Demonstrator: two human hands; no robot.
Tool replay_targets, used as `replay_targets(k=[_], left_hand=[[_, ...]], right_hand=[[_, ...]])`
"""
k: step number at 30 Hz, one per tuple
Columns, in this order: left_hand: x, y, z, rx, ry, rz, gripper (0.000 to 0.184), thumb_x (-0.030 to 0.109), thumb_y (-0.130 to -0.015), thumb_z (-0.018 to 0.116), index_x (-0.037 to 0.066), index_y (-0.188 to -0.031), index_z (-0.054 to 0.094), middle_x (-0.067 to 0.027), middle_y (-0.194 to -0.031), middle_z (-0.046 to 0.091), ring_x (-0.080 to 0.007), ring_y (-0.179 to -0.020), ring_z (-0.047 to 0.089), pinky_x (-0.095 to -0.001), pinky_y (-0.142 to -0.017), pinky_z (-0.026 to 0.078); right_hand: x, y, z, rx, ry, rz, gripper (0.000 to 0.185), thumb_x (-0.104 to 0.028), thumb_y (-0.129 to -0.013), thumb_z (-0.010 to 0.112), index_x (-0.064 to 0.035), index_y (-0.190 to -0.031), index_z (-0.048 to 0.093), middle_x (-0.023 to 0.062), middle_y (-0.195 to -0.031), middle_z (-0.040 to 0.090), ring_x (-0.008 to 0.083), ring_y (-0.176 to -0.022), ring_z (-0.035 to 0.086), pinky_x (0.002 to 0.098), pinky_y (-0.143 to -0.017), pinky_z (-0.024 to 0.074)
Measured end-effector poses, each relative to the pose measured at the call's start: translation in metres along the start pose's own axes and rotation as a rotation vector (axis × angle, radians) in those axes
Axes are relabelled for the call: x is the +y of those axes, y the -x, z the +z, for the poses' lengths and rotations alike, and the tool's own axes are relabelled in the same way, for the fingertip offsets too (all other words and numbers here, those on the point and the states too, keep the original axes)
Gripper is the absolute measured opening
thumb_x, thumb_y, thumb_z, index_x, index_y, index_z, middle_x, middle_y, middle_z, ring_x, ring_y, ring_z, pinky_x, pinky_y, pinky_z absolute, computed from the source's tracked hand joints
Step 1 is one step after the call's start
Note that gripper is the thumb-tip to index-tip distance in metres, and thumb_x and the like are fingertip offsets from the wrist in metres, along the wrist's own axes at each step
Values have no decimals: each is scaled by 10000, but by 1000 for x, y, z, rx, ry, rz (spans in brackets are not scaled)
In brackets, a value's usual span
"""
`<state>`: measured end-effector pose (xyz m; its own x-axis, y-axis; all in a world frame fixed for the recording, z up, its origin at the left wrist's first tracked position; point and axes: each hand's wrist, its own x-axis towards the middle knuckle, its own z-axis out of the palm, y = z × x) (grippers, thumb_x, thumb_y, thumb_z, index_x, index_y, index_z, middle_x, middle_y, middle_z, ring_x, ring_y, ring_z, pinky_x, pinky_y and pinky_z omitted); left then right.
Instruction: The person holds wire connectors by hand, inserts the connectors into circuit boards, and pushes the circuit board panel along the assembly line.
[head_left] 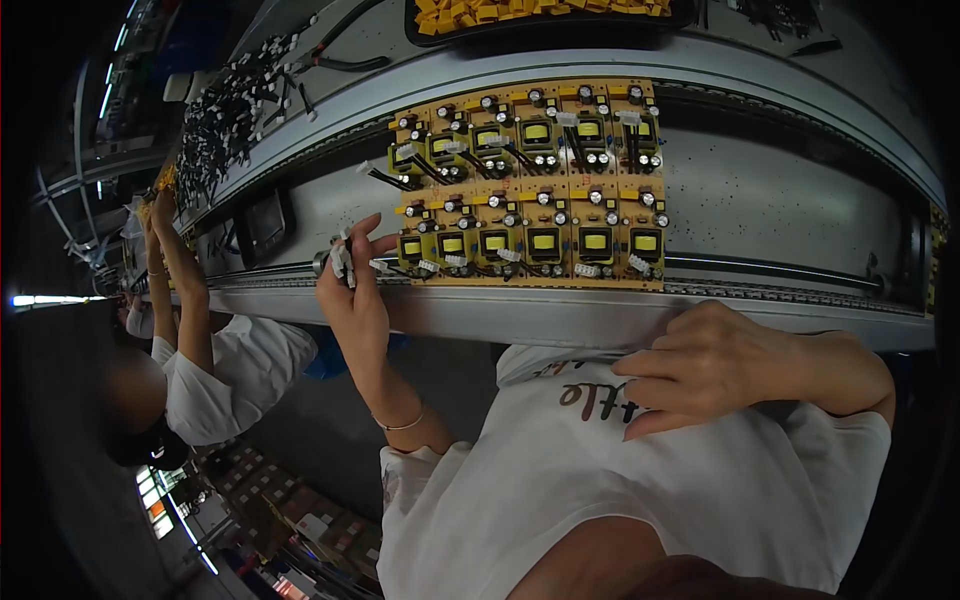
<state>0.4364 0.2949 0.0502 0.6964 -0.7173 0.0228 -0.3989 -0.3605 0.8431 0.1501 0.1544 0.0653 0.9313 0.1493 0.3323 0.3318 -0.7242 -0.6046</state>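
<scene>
My left hand (pixel 358 315) is at the left end of the circuit board panel, its fingers bent around a few white plug connectors (pixel 342 262) with dark leads. Its fingertips are close to the panel's left edge. The panel (pixel 585 180) is a tan sheet of joined boards bearing yellow-topped transformers, capacitors and black-wired white connectors. Along its near row, white connectors (pixel 508 255) lie toward the front edge. My right hand (pixel 705 365) hangs before my shirt, below the rail, with loosely bent fingers, the thumb apart, and nothing visible in it.
The panel rests on a conveyor with metal rails (pixel 780 312). Beyond it are a black tray (pixel 550 32) of yellow parts, pliers (pixel 345 62) and a pile of wired connectors (pixel 225 125). A dark tray (pixel 265 228) sits on the line at left. A co-worker (pixel 225 375) reaches in there.
</scene>
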Motion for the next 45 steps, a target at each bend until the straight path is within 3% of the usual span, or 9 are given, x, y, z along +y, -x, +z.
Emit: replay_targets(k=[9,13,16,20,23,26,35,38,45], left_hand=[[6,5,5,18,47,31,308,232,-959,450,-22,-1031,608,-76,-761,671,-67,-715,522,-257,-737,403],[5,6,9,-26,50,50,300,224,-959,450,-24,-1029,603,-68,-765,668,-58,-686,506,-247,-694,400],[-4,5,10,-37,51,220,302,220,-959,450,-33,-1035,596,-64,-773,667,-44,-630,451,-230,-608,362],[-18,-10,-18,-62,-9,65,305,220,-961,442,-35,-1033,594,-71,-781,669,-50,-672,489,-232,-652,373],[-19,-11,-16,-53,24,117,314,223,-964,434,-42,-1022,592,-66,-770,669,-45,-662,478,-231,-647,367],[-21,-18,-13,1,15,139,323,233,-966,429,-43,-1021,588,-61,-756,669,-55,-680,492,-242,-668,381],[-21,-18,-5,229,347,66,309,217,-969,402,-22,-1051,579,-27,-709,651,26,-490,226,-182,-453,174],[-25,-17,-4,190,351,77,307,244,-960,430,-2,-1079,571,-46,-746,653,32,-478,203,-166,-425,143],[-23,-17,-6,198,347,103,306,226,-964,417,-15,-1064,577,-37,-707,647,32,-478,223,-172,-433,160]], right_hand=[[2,-1,-2,-51,19,-1,318,-378,-712,722,-96,-670,581,6,-788,615,89,-469,503,208,-376,339],[5,-4,-46,345,242,-76,218,-233,-712,712,-34,-696,623,24,-696,579,121,-505,520,255,-394,373],[29,19,-88,610,379,340,143,-159,-832,600,-28,-860,650,51,-771,629,110,-594,571,218,-485,405],[73,6,-125,402,709,1063,184,-73,-856,523,-66,-1011,620,23,-887,628,157,-732,609,241,-571,447],[108,45,-137,206,1290,801,230,-47,-822,538,-84,-1037,611,11,-972,609,223,-816,618,320,-643,488],[126,49,-141,117,1320,808,243,-44,-797,568,-84,-1033,610,17,-1028,591,277,-857,599,384,-699,492],[114,45,-151,645,1114,585,189,-74,-883,536,-24,-1063,566,98,-938,644,188,-778,642,269,-670,504],[67,-11,-122,875,457,406,180,-96,-910,511,27,-1037,543,130,-926,643,150,-775,636,256,-679,511],[22,-79,-79,696,204,803,195,-111,-943,434,43,-1004,536,126,-884,631,142,-744,638,241,-683,530]])
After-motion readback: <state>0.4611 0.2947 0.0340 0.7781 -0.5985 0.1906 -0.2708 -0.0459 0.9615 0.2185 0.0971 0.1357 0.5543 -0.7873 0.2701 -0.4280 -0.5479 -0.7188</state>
